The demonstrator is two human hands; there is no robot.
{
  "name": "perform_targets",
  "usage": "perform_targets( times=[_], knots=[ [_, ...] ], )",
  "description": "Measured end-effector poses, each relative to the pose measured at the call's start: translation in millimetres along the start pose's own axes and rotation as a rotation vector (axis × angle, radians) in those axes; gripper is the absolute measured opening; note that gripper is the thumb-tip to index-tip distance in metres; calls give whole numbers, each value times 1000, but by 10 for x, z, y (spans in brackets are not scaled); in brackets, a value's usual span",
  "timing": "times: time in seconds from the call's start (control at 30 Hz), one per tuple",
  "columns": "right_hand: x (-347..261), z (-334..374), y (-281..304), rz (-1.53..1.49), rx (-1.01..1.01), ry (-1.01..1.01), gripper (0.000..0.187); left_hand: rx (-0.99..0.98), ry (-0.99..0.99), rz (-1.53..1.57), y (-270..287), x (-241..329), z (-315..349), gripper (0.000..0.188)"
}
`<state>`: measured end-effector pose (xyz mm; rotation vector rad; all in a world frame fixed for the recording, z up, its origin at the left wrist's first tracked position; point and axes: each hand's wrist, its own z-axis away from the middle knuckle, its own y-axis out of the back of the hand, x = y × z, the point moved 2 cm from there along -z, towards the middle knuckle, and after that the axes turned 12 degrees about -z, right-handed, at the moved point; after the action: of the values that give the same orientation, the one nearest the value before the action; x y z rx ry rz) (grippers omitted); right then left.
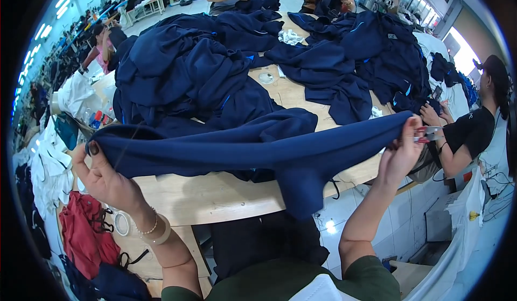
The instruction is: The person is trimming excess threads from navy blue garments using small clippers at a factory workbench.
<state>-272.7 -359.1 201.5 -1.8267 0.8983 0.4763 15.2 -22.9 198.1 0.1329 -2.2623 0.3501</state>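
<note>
A navy garment (pixel 231 156) is stretched across in front of me, above the near edge of the table, with a loose part hanging down right of its middle. My left hand (pixel 102 174) is closed on its left end, thumb on top. My right hand (pixel 401 150) pinches the other end, raised a little higher. Small silver thread snips (pixel 431 134) stick out to the right from the same right hand; its fingers partly hide them. The garment's exact kind cannot be made out.
Navy garments lie heaped on the wooden table (pixel 215 196), in a large pile (pixel 183 69) at left and another (pixel 388 58) at right. Two people work across the table; a person in black (pixel 474 123) sits at right. A red bag (pixel 89 233) lies at lower left.
</note>
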Motion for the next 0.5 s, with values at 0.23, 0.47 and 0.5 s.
perform_targets(
  times=[0.23,0.47,0.5],
  knots=[
    [1118,-223,708,316,-147,-62,10,-546,38,-397,-212,-1340,506,9],
    [1698,196,1024,1017,-437,-158,18,-630,386,-668,-251,-1548,1384,14],
    [1604,255,913,1002,-447,-41,18,-633,395,-689,-256,-1422,1390,14]
  ],
)
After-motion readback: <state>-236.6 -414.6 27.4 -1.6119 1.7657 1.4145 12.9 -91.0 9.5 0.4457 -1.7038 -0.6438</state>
